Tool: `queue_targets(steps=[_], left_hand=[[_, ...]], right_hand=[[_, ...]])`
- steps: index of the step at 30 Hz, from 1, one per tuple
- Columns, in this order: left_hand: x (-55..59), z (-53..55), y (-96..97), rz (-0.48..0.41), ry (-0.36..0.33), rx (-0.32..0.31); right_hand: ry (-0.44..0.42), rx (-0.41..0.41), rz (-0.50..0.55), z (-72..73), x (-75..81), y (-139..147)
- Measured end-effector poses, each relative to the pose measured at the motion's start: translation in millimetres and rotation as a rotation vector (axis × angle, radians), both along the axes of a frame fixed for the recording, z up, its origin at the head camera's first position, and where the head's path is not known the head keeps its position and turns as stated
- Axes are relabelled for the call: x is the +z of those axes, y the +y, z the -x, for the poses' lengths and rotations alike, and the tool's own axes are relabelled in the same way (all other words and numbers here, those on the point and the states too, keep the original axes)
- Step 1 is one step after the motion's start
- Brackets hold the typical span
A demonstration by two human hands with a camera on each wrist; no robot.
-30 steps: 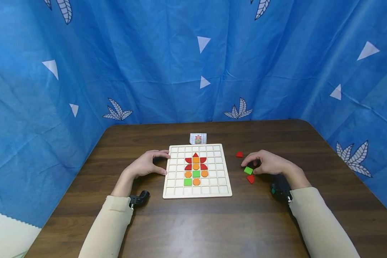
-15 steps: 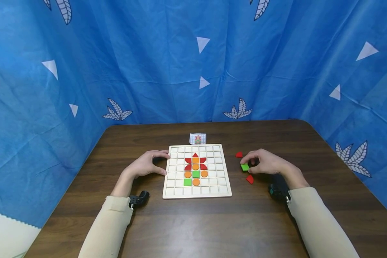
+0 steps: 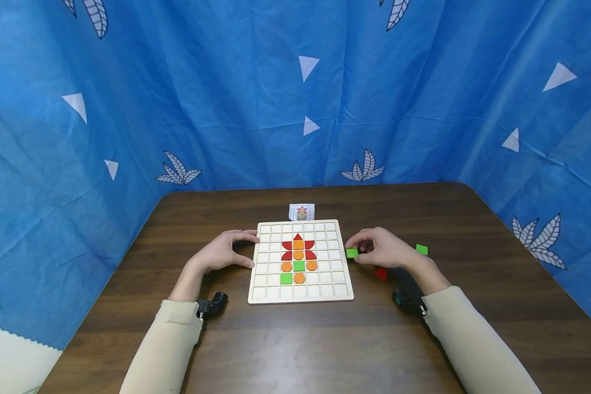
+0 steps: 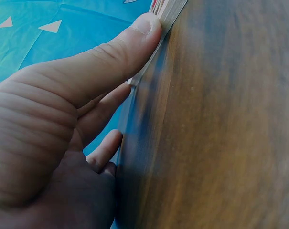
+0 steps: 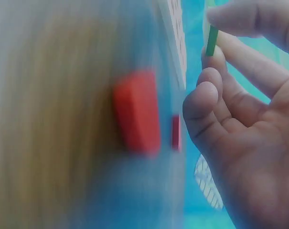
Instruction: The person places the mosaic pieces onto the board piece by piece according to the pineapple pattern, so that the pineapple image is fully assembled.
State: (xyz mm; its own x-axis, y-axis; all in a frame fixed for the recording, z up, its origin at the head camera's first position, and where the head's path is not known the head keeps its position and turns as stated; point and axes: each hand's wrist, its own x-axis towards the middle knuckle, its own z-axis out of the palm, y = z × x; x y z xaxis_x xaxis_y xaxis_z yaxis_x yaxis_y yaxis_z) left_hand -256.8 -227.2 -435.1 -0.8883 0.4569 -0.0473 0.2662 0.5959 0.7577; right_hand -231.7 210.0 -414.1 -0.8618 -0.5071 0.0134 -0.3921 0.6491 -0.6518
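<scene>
My right hand [image 3: 381, 251] pinches a green square tile [image 3: 352, 253] between thumb and fingers, just right of the board; the right wrist view shows the tile [image 5: 212, 42] edge-on. My left hand [image 3: 226, 250] is at the left edge of the white gridded board [image 3: 271, 293], thumb and fingertips touching its side. In the left wrist view, the thumb of my left hand [image 4: 87, 86] lies along that edge. On the board, red, orange and green pieces form a figure, with a green square [image 3: 286, 278] and an orange disc [image 3: 299, 278] in its lowest row.
Under the right hand lies a red piece [image 3: 381, 273]; a second red piece [image 5: 176, 133] shows only in the right wrist view. Another green tile [image 3: 422, 249] is beside the right forearm. A small pattern card [image 3: 302, 212] lies behind the board. Blue curtain [image 3: 256, 109] surrounds the table.
My right hand has taken hold of the green tile and carried it left, close to the board. A second green tile has come into view behind the forearm. The left hand stays put.
</scene>
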Motion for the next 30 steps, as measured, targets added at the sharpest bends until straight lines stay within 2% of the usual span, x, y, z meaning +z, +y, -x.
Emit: queue_targets(steps=[8,17,30], left_hand=[[1.6,0.7,0.5,0.012,-0.007,0.008],[1.0,0.2,0.4,-0.002,-0.008,0.002],[2.3,-0.8,0.2,0.001,-0.014,0.006]], right_hand=[[-0.022,0.013,0.028,-11.8,8.1,-31],[-0.018,0.075,0.024,-27.8,8.2,-66],[0.05,0.149,-0.076,-35.0,1.2,-87]])
